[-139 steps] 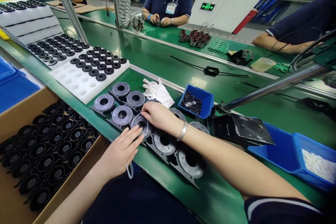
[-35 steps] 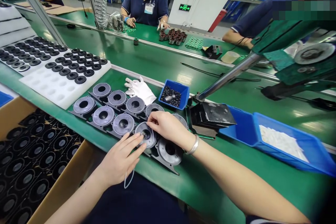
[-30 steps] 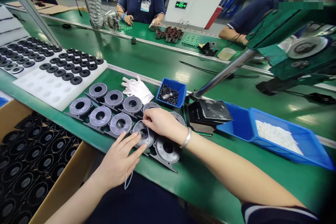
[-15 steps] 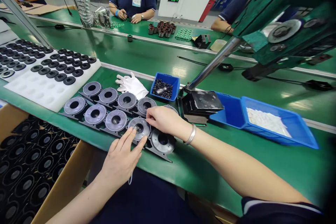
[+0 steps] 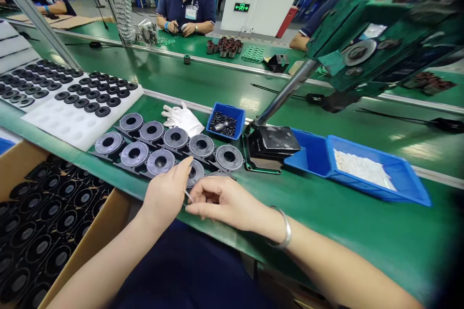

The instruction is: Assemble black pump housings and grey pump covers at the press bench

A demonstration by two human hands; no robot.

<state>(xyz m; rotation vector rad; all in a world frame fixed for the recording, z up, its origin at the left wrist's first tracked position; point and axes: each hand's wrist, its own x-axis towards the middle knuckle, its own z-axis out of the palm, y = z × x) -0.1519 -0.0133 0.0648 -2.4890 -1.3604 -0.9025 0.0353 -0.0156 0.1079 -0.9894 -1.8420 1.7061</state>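
Two rows of round black parts with grey metal ring plates (image 5: 160, 161) lie on the green bench in front of me. My left hand (image 5: 167, 190) is over the front row, fingers stretched out and covering part of one ring part (image 5: 195, 173). A thin white band (image 5: 188, 196) runs from the side of my left hand to the fingers of my right hand. My right hand (image 5: 226, 201) is curled at the bench's front edge, with thumb and fingers closed on that band. It partly hides the last ring part of the front row.
White foam trays (image 5: 72, 128) with black discs stand left. A white glove (image 5: 184, 119), a blue bin of small black pieces (image 5: 225, 123) and blue trays (image 5: 380, 174) lie beyond. A green press (image 5: 362, 53) overhangs the right. A carton (image 5: 94, 231) of black parts is lower left.
My right hand has left the ring part and moved down toward me, now at the white band. My left hand has lifted and turned, its fingers off the ring plate. The view has shifted slightly.
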